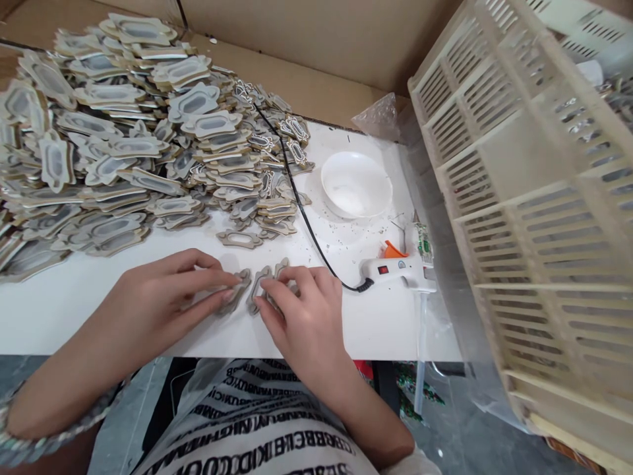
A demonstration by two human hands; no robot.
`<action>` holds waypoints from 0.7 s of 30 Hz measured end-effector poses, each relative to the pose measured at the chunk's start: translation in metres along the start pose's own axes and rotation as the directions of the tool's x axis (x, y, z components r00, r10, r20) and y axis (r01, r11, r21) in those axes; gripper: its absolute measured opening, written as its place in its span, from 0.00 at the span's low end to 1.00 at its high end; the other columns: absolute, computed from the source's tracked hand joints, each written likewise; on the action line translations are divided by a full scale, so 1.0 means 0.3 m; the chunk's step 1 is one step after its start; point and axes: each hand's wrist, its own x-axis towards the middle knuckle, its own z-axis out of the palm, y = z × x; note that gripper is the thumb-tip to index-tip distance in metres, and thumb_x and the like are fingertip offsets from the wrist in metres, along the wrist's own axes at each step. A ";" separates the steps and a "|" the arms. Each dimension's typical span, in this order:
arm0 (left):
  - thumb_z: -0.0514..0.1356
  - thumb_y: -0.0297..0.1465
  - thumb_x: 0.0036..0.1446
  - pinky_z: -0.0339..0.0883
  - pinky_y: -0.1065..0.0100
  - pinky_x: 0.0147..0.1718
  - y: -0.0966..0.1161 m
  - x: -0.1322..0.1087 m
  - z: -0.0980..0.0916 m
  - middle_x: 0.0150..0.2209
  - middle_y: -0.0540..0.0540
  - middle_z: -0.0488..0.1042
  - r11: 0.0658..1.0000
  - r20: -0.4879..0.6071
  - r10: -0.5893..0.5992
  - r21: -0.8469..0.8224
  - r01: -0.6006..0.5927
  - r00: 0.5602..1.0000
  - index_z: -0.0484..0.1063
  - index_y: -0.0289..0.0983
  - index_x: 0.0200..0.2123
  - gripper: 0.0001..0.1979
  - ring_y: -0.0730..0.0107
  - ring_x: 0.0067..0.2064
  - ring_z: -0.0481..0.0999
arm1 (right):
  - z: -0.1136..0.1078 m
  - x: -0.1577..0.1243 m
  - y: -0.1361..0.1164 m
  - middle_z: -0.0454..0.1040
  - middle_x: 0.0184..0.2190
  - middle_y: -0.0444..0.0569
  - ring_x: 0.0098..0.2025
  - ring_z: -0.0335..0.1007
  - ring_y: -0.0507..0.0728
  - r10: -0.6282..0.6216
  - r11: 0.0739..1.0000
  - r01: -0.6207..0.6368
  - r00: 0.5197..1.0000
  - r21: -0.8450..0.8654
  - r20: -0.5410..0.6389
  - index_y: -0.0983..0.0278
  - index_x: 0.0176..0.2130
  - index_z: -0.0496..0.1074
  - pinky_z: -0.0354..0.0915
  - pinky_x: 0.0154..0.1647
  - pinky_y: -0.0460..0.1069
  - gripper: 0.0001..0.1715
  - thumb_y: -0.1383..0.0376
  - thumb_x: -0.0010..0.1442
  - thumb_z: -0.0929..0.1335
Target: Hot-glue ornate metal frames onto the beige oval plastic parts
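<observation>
My left hand [171, 297] has its thumb and fingertips closed on a small grey frame-shaped piece [241, 290] near the table's front edge. Just to the right, a second frame-shaped piece [256, 290] stands between the thumb and forefinger of my right hand [309, 307]. A third such piece [281, 265] shows partly behind my right fingers, which hide the rest of it. One more flat piece [240, 239] lies on the table beyond my left fingertips. Behind it rises a big heap of the same scalloped frames [113, 148], each with a recessed oblong middle.
A white bowl [356, 185] stands at the back right with small scraps around it. A white glue gun [395, 269] lies right of my hands, its black cord [309, 221] crossing the table. A cream plastic crate [524, 165] borders the right side, and cardboard [321, 39] the back.
</observation>
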 end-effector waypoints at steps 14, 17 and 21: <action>0.55 0.39 0.68 0.67 0.68 0.26 0.012 -0.099 0.038 0.44 0.48 0.79 0.969 -0.043 0.059 0.243 -0.047 0.997 0.80 0.51 0.47 0.13 0.70 0.27 0.73 | -0.038 -0.026 0.020 0.76 0.38 0.48 0.39 0.61 0.60 -0.071 0.996 0.079 0.983 -0.042 0.170 0.59 0.50 0.78 0.56 0.39 0.55 0.14 0.66 0.65 0.71; 0.56 0.38 0.67 0.71 0.62 0.33 0.012 -0.097 0.049 0.45 0.48 0.80 0.967 -0.011 0.079 0.245 -0.074 0.997 0.79 0.50 0.48 0.12 0.64 0.33 0.77 | -0.041 -0.028 0.021 0.76 0.39 0.49 0.40 0.61 0.61 -0.078 0.994 0.090 0.979 -0.056 0.191 0.58 0.52 0.78 0.57 0.40 0.56 0.15 0.64 0.65 0.71; 0.56 0.35 0.67 0.71 0.58 0.39 0.003 -0.105 0.062 0.45 0.49 0.81 0.969 -0.013 0.079 0.235 -0.074 0.997 0.77 0.49 0.50 0.13 0.59 0.39 0.79 | -0.039 -0.027 0.020 0.76 0.39 0.49 0.40 0.62 0.61 -0.092 0.992 0.106 0.977 -0.065 0.195 0.57 0.52 0.78 0.58 0.40 0.56 0.15 0.63 0.65 0.72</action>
